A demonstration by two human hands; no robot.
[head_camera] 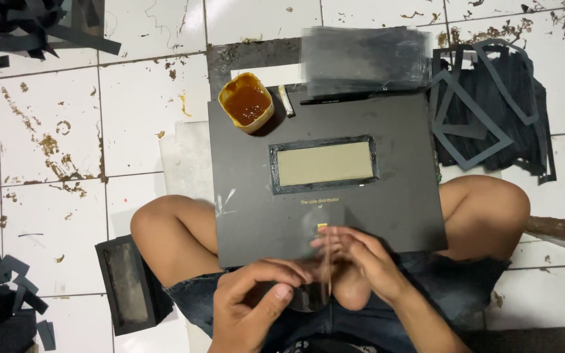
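A black card sheet (pixel 361 131) with a rectangular window cut in it (pixel 325 163) rests across my knees. My left hand (pixel 253 307) and my right hand (pixel 361 265) meet at the sheet's near edge, both pinching a thin clear plastic film (pixel 325 261) held upright between them. The film is see-through and blurred, so its outline is hard to trace. A yellow tub of brown glue (pixel 246 101) stands on the sheet's far left corner, next to a small white stick (pixel 286 101).
A stack of clear films (pixel 364 59) and a black pen (pixel 335 98) lie beyond the sheet. Black card frames and offcuts (pixel 485 111) pile at the right, more scraps (pixel 8 26) at far left. A black box piece (pixel 125 284) lies by my left knee on glue-stained white tiles.
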